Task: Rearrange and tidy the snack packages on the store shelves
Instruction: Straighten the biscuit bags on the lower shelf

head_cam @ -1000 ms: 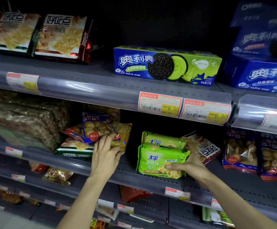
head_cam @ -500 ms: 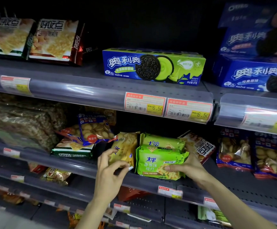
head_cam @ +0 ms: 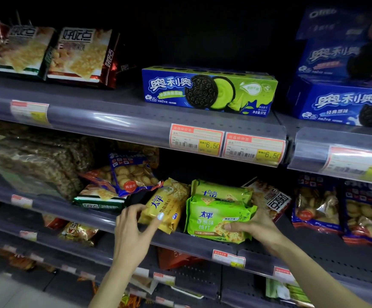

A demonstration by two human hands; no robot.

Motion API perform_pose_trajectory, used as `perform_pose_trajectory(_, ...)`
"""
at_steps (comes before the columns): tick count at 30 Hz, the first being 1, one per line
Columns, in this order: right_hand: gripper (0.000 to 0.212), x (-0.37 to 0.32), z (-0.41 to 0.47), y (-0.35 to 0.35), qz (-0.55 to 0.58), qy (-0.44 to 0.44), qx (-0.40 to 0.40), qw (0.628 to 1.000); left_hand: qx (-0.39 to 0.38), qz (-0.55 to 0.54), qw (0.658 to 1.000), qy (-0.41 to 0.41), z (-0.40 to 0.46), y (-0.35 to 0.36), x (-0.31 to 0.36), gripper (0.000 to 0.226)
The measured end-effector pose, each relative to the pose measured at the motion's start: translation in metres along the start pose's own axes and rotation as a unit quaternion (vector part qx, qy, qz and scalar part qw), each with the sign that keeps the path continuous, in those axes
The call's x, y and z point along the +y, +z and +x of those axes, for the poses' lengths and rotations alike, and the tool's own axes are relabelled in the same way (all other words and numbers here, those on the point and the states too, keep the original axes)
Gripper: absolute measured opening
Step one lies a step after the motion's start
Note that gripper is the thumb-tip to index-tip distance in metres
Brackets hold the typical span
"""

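Yellow pack (head_cam: 166, 204) leans tilted at the middle shelf (head_cam: 96, 215) front edge, touching the green pack (head_cam: 218, 218). Left hand (head_cam: 134, 232) pinches its lower end; right hand (head_cam: 256, 227) grips the green pack. Both likely light, crinkly, slippery film over fragile crackers: hold the sides, not the seals.

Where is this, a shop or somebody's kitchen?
Most likely a shop's snack aisle: grey shelves carry price tags on their front edges, and packaged biscuits such as the Oreo box sit in rows.
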State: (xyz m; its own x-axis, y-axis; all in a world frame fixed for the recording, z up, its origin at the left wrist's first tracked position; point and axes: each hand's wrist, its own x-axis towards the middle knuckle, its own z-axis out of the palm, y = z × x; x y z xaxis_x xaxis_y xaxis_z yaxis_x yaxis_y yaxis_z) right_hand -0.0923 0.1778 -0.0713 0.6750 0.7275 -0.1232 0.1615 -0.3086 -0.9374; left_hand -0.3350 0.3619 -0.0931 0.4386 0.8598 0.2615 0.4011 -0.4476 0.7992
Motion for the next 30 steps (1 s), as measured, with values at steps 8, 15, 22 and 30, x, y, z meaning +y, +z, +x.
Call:
perform_pose_trajectory(8, 0.150, 0.001, 0.000, 0.000, -0.005, 0.002, -0.004, 1.000, -0.088, 0.234, 0.963, -0.103, 0.021, 0.001, 0.017, 0.079)
perform_pose_trajectory(15, 0.149, 0.000, 0.000, 0.000, 0.000, -0.005, -0.004, 1.000, -0.089, 0.122, 0.982, -0.117, 0.024, 0.004, 0.026, 0.056)
perform_pose_trajectory(22, 0.149, -0.001, -0.001, 0.000, 0.017, -0.006, -0.010, 1.000, -0.019, -0.093, 0.992, -0.088, 0.025, 0.013, 0.037, 0.058)
perform_pose_trajectory(30, 0.153, 0.000, -0.001, 0.001, 0.020, 0.008, -0.006, 1.000, 0.012, -0.260, 0.964, -0.053, 0.036, -0.014, 0.033, 0.053)
